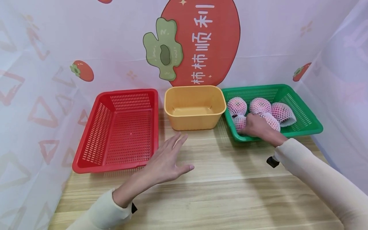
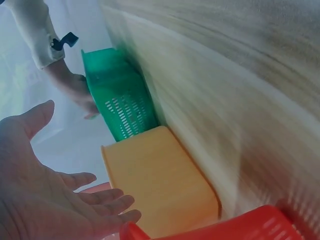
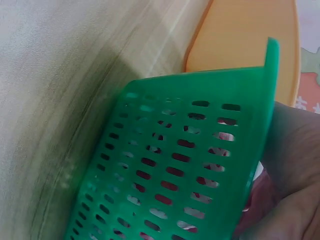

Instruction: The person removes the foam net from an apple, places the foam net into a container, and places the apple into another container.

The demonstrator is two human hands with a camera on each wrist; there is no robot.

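Observation:
My right hand (image 1: 255, 125) reaches down into the green basket (image 1: 309, 123). Its fingers curl at a round pinkish-red fruit in a white foam net (image 1: 239, 122), near the basket's front left corner. Part of that fruit is hidden behind the hand, and the basket wall blocks most of it in the right wrist view. Around it lie several more netted fruits (image 1: 260, 106). Over the table, beside the red basket (image 1: 156, 127), hovers my left hand (image 1: 162, 163), fingers extended, thumb apart, holding nothing.
A yellow bin (image 1: 195, 123) stands between the two baskets, and no contents show in it. All three containers rest on a wood-grain table (image 1: 207, 198). Behind and at both sides hangs a pale printed cloth (image 1: 115, 48).

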